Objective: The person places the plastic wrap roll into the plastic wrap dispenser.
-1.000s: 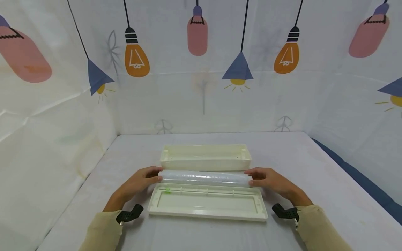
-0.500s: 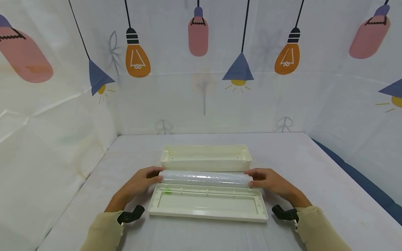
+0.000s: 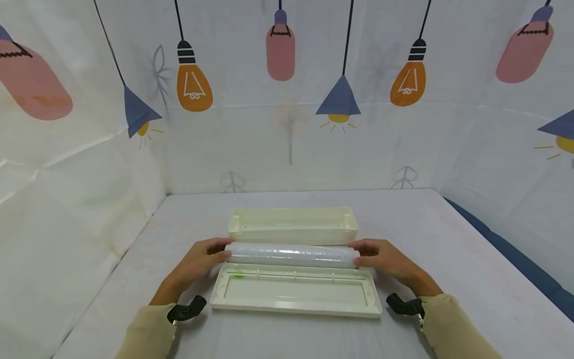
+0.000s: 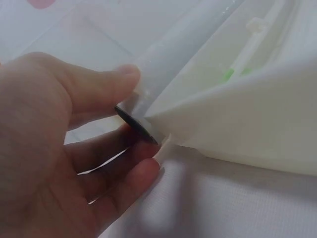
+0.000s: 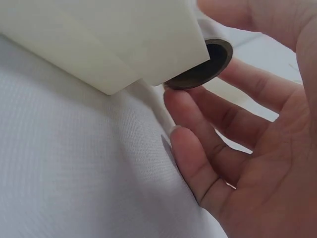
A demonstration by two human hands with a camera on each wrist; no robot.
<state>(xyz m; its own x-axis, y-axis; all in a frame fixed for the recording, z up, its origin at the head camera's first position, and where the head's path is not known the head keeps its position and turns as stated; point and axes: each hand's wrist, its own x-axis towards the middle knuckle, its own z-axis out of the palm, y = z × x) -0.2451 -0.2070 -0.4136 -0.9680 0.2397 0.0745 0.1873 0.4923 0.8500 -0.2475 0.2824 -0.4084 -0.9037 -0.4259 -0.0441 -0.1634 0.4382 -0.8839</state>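
Note:
A roll of plastic wrap [image 3: 292, 255] lies crosswise between two cream plastic parts. My left hand [image 3: 202, 262] grips its left end, with thumb in front and fingers curled behind. At the other end my right hand [image 3: 381, 258] holds the roll the same way. In the right wrist view the roll's hollow core [image 5: 205, 67] shows between the thumb and fingers. The left wrist view shows the thumb on the wrap [image 4: 163, 64] near its end. Behind the roll stands an open box [image 3: 293, 236]; in front lies a shallow lid [image 3: 296, 291] with a bar along its far side.
The parts sit on a white cloth-covered table [image 3: 287, 336]. White sheets [image 3: 251, 134] printed with lamps and bulbs hang at the back and sides. A small green mark [image 3: 239, 274] shows on the lid's bar. A dark blue strip [image 3: 506, 249] runs along the right edge.

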